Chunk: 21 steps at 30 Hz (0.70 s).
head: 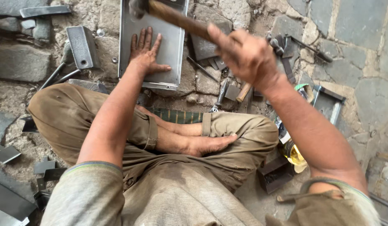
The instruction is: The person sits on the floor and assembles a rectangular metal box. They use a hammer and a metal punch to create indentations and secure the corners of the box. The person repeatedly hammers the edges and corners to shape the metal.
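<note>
While the left hand (146, 52) lies flat and open on the grey sheet-metal tray (169, 46) on the stone floor (361, 25), the right hand (244, 54) has its grip closed around a wooden-handled hammer (177, 19) raised above it. That tray looks thin, stiff and light with sharp folded rims, so it is best pinned from the flat middle, and the hammer looks head-heavy, held well down its handle.

We're sitting cross-legged with our left arm stretched forward, left hand (146, 52) pressed flat, palm down, fingers spread a bit, while our right arm is bent and raised, right hand (244, 54) curled in a tight fist grip up near the camera.
</note>
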Motion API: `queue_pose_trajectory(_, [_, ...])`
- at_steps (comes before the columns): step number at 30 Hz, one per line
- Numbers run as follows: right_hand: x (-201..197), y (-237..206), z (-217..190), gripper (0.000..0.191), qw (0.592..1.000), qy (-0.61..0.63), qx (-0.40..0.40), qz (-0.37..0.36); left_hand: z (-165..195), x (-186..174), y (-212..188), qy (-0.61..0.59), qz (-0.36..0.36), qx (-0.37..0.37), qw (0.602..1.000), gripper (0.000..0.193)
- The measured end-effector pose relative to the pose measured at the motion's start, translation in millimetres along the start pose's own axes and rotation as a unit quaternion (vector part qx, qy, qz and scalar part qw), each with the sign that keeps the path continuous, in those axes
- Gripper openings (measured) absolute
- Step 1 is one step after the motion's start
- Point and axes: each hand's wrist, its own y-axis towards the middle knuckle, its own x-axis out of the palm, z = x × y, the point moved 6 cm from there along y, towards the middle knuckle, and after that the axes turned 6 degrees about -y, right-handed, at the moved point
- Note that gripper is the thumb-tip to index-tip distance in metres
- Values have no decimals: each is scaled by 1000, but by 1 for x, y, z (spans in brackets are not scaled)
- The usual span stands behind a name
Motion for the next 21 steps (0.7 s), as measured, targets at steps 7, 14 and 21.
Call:
queue_pose_trajectory(7, [17, -8, -8, 63, 979, -143, 18, -144, -4, 15, 12, 15, -8, -11, 1000, 127])
queue_pose_trajectory(14, [29, -66, -35, 66, 994, -22, 11, -103, -3, 19, 16, 10, 2, -8, 1000, 135])
queue_pose_trajectory(21, [107, -115, 7, 60, 890, 199, 407, -56, 1, 20, 12, -31, 22, 14, 999, 129])
